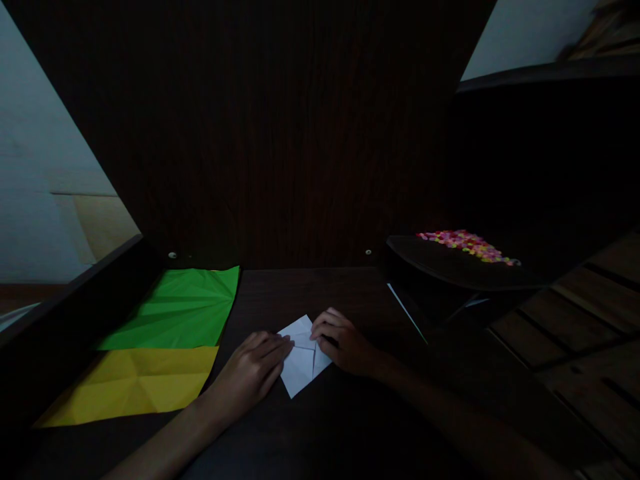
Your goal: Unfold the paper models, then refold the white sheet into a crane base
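Note:
A small sheet of folded white paper lies turned like a diamond on the dark wooden surface, with crease lines and flaps meeting near its middle. My left hand holds its left corner, fingers close together and fingertips resting on the upper face. On the right side, my right hand has its fingers bent and closed on the paper near a flap. The fingertips partly cover the right corner, and the underside of the paper is hidden.
To the left lie a creased green sheet and a yellow sheet, beside a raised dark side board. A dark panel stands behind. At right, a curved shelf bears a pile of small colourful pieces; a thin pale strip lies nearby.

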`<state>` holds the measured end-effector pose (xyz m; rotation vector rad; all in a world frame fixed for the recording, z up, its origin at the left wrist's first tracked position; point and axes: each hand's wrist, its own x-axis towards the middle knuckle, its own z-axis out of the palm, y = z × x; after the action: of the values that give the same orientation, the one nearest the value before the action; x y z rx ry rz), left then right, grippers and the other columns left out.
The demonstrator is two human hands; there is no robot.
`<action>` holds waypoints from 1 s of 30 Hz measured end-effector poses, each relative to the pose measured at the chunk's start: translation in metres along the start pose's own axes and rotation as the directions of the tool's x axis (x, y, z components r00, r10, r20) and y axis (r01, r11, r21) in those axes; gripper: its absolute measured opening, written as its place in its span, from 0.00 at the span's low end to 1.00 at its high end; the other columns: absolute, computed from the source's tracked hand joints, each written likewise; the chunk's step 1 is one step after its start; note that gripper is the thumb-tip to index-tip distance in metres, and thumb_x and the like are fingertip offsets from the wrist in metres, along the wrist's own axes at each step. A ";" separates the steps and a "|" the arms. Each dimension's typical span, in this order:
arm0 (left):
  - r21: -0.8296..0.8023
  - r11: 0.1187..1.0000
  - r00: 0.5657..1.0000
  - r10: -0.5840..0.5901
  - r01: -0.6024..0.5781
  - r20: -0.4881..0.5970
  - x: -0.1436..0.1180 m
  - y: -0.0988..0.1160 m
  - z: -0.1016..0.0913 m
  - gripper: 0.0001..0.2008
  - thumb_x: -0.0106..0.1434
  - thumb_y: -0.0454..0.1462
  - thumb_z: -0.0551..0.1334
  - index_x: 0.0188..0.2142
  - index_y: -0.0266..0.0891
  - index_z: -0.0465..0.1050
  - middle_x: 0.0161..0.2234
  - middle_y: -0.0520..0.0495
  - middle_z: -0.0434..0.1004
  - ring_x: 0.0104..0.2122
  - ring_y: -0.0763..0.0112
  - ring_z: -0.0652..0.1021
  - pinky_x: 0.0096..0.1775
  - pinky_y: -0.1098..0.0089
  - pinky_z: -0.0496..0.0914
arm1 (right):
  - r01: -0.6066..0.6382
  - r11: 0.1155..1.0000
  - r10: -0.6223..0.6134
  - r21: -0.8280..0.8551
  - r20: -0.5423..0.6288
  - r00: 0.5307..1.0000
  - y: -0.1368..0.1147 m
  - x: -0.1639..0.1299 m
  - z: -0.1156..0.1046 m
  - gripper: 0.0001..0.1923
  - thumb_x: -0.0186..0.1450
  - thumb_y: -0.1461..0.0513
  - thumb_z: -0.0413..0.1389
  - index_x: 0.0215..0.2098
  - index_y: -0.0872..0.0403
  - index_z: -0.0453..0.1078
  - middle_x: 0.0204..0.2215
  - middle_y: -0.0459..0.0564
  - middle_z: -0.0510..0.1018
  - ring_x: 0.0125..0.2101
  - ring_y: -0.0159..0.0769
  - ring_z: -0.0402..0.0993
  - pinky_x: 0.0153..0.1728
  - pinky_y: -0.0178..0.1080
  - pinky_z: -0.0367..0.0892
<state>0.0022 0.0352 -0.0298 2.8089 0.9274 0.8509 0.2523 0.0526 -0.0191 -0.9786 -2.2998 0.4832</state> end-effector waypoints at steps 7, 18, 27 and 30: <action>0.053 0.998 0.999 0.017 -0.019 0.032 0.003 0.002 -0.002 0.16 0.66 0.29 0.56 0.51 0.37 0.74 0.48 0.41 0.79 0.42 0.59 0.77 0.42 0.57 0.75 | 0.016 0.999 -0.016 -0.033 -0.017 1.000 -0.003 -0.002 0.002 0.04 0.64 0.60 0.61 0.33 0.53 0.73 0.37 0.49 0.76 0.40 0.38 0.69 0.45 0.43 0.63; 0.094 0.995 0.993 0.022 -0.033 0.113 0.001 0.014 -0.005 0.21 0.69 0.34 0.56 0.60 0.40 0.66 0.58 0.42 0.72 0.57 0.59 0.72 0.57 0.57 0.70 | 0.075 0.991 -0.079 -0.115 -0.028 0.997 -0.001 -0.006 0.015 0.06 0.65 0.62 0.59 0.39 0.53 0.76 0.44 0.52 0.80 0.46 0.40 0.74 0.49 0.45 0.66; 0.126 0.989 0.969 0.049 -0.081 0.241 0.001 0.018 -0.005 0.25 0.71 0.40 0.55 0.66 0.36 0.55 0.65 0.37 0.60 0.63 0.58 0.63 0.60 0.56 0.66 | 0.192 0.950 -0.196 -0.248 0.008 0.981 -0.010 -0.010 0.026 0.16 0.69 0.60 0.53 0.50 0.61 0.73 0.51 0.60 0.77 0.53 0.43 0.73 0.57 0.44 0.66; 0.135 0.988 0.966 0.042 -0.079 0.255 0.001 0.018 -0.006 0.24 0.72 0.41 0.54 0.65 0.36 0.58 0.64 0.36 0.62 0.63 0.57 0.64 0.60 0.56 0.66 | 0.128 0.938 -0.127 -0.322 0.024 0.992 -0.011 -0.012 0.025 0.19 0.69 0.57 0.54 0.52 0.61 0.73 0.51 0.60 0.78 0.54 0.46 0.73 0.56 0.46 0.67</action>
<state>0.0092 0.0204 -0.0206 2.9888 0.9003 0.4310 0.2370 0.0335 -0.0370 -0.9675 -2.4745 0.0517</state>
